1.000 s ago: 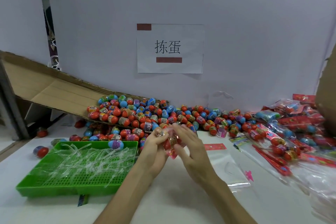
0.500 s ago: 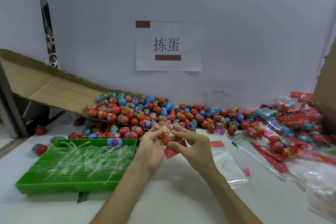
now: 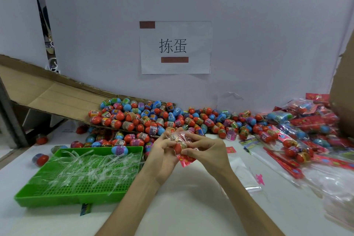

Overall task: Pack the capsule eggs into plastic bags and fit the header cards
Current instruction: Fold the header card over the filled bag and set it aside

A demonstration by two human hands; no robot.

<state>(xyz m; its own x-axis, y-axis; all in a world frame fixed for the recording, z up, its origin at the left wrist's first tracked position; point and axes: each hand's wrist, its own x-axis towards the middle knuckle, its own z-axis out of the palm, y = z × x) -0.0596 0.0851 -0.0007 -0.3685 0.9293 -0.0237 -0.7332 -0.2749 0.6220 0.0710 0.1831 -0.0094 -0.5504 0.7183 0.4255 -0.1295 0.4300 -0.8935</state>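
Note:
Both hands meet above the middle of the white table. My left hand (image 3: 162, 151) and my right hand (image 3: 206, 151) grip a clear plastic bag (image 3: 177, 137) with red capsule eggs (image 3: 180, 146) inside. A pink-red header card (image 3: 186, 159) sticks out below the bag, between my palms. Behind my hands a big heap of loose capsule eggs (image 3: 153, 119), red, blue and other colours, spills from a tilted cardboard chute (image 3: 49, 94).
A green perforated tray (image 3: 47, 195) with several clear plastic strips lies at the left. Empty clear bags (image 3: 243, 174) lie right of my hands. Finished packs with red header cards (image 3: 310, 136) pile up at the right, beside a cardboard box (image 3: 344, 90). Stray eggs (image 3: 40, 159) sit at the left edge.
My hands have shifted slightly while working the bag. The header card now shows lower between my palms.

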